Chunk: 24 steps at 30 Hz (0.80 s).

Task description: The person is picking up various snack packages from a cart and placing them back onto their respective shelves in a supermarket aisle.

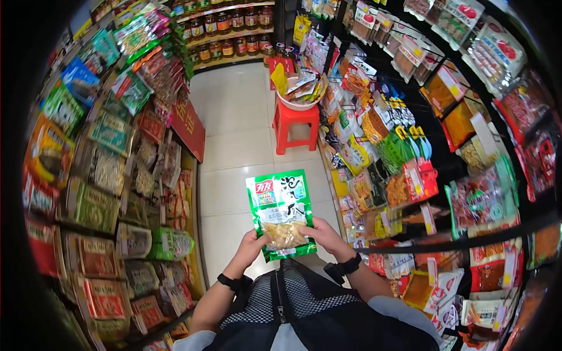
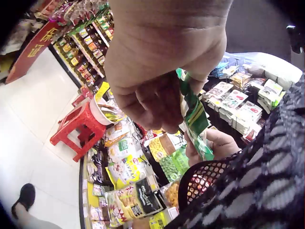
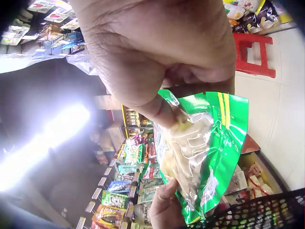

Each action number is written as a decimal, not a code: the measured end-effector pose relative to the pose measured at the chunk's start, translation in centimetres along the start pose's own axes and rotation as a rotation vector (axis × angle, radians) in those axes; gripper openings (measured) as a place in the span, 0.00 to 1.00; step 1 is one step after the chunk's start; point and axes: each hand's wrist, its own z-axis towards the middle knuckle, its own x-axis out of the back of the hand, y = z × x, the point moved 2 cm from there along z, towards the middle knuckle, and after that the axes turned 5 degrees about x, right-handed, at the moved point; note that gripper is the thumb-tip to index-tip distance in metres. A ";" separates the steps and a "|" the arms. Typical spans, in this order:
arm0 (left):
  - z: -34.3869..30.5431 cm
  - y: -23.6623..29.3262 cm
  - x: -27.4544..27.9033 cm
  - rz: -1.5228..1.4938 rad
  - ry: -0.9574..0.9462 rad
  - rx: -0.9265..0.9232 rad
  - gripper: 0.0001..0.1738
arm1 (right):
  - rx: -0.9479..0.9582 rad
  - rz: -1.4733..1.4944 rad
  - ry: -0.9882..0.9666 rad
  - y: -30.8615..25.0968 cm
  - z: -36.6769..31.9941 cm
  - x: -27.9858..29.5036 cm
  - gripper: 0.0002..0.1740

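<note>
A green and white snack packet (image 1: 281, 213) with a clear window showing pale pieces is held upright before the body in the head view. My left hand (image 1: 250, 248) grips its lower left edge, thumb on the front. On the opposite edge, my right hand (image 1: 325, 236) pinches the packet with the thumb over the window. In the right wrist view the packet (image 3: 224, 143) shows its window and green border, the right thumb (image 3: 159, 112) pressing on it. The left wrist view catches the packet (image 2: 195, 117) nearly edge-on below the left hand (image 2: 162, 62).
Shelves of hanging snack bags line both sides, left (image 1: 105, 210) and right (image 1: 404, 152). A red stool (image 1: 295, 126) with a basin (image 1: 300, 105) of packets stands ahead on the tiled floor (image 1: 234, 117). Jars (image 1: 224, 23) fill the far shelf. A red sign (image 1: 187, 126) stands at left.
</note>
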 end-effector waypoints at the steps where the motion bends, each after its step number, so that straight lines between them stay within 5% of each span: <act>1: 2.3 1.7 1.1 0.008 0.014 0.004 0.17 | 0.014 0.017 -0.004 -0.8 3.0 0.7 0.20; 7: 14.3 13.2 6.0 0.128 0.095 0.009 0.17 | 0.082 0.086 -0.093 -6.8 19.9 5.2 0.20; 14: 24.0 17.9 14.0 0.014 0.229 0.036 0.18 | 0.089 -0.092 -0.169 -11.5 34.9 5.9 0.20; 24: 44.8 27.1 25.7 0.157 0.027 0.029 0.16 | -0.049 -0.336 -0.008 -13.5 55.5 11.1 0.19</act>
